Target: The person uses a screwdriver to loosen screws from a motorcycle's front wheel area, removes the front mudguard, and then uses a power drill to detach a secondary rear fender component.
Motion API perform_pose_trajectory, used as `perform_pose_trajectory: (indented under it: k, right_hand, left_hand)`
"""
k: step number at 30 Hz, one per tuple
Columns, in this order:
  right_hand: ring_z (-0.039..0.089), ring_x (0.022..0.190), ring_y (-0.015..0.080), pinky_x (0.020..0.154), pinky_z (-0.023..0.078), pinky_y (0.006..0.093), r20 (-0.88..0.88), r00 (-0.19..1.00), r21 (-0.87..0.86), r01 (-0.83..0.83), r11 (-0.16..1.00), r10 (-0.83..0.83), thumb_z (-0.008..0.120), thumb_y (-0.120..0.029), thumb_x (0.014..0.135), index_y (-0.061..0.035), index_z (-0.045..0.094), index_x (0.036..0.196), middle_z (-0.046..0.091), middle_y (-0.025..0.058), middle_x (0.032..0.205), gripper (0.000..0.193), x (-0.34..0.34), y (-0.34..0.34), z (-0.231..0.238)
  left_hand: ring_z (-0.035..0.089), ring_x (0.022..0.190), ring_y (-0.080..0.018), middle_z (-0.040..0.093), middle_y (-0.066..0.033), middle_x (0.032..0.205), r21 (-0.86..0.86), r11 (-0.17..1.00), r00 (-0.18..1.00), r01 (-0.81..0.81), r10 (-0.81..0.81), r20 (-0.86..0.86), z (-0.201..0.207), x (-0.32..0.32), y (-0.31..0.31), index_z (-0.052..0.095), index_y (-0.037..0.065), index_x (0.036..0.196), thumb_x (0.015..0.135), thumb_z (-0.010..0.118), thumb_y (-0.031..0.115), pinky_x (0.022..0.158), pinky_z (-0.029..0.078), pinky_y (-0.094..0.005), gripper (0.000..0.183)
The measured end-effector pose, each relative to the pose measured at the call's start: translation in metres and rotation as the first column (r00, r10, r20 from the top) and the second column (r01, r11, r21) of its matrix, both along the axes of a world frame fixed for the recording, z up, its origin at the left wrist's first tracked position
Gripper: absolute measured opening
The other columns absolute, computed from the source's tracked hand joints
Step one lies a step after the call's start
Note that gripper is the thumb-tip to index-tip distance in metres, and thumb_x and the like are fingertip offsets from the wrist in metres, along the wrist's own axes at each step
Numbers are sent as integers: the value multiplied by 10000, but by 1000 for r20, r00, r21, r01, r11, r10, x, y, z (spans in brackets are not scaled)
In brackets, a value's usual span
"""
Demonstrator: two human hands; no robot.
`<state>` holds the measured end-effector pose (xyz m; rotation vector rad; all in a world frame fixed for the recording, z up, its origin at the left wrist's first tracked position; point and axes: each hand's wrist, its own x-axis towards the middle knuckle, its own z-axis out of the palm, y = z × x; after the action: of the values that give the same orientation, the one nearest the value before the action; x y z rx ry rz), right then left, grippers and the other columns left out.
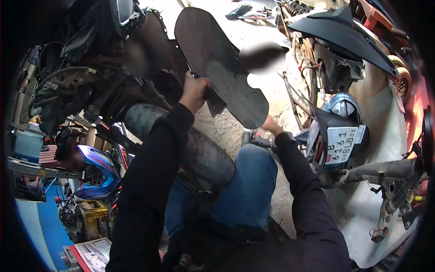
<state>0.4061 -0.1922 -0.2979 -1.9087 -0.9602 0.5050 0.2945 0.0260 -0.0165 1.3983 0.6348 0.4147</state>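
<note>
A long, dark, scuffed plastic panel (208, 41), shaped like a motorcycle mudguard, hangs tilted in front of me. My left hand (195, 92) is closed round its near left edge, with a small dark projection showing above the fingers. My right hand (272, 125) reaches to the panel's lower right end, and its fingers are hidden behind it. Just below that hand, what looks like a power drill (252, 138) is partly visible near my knee. Left of the panel stands a stripped motorcycle (97, 93). Its grey, worn cylinder (201, 152), like a muffler, slants down toward my lap.
At right, a black fairing piece (340, 34), wiring and a tail section with a licence plate (343, 144) crowd the pale floor cover (376, 109). A dark metal tube (378, 174) juts in there. A blue fairing (97, 170) and yellow crate (95, 215) stand left.
</note>
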Motion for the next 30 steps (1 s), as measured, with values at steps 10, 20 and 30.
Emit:
perform_pose_trajectory:
  k: [10,20,30]
  right_hand:
    - [553,1098,187,932,442,333,-856,416,437,270,858,305,476,-339,959,2,467,1299,560,138,1205,482,5,-43,168]
    - [579,900,179,750,512,307,-468,881,239,46,970,74,697,-101,761,3,353,1312,565,114,1049,658,-57,-43,272]
    - [578,992,233,811,517,323,-487,873,282,195,940,-35,624,33,759,-58,377,1305,525,155,1178,606,-98,-34,324]
  left_hand:
    - [599,725,-199,573,-79,760,-105,991,996,82,-84,-22,16,-48,16,529,5,980,768,601,78,652,513,-329,235]
    - [564,911,-199,560,-91,980,116,909,916,401,-399,-43,63,-102,-8,448,6,1185,742,612,53,676,513,-358,476]
    - [548,957,-193,534,-94,1106,334,833,882,442,-471,7,101,-126,17,411,16,1265,784,633,157,710,514,-343,548]
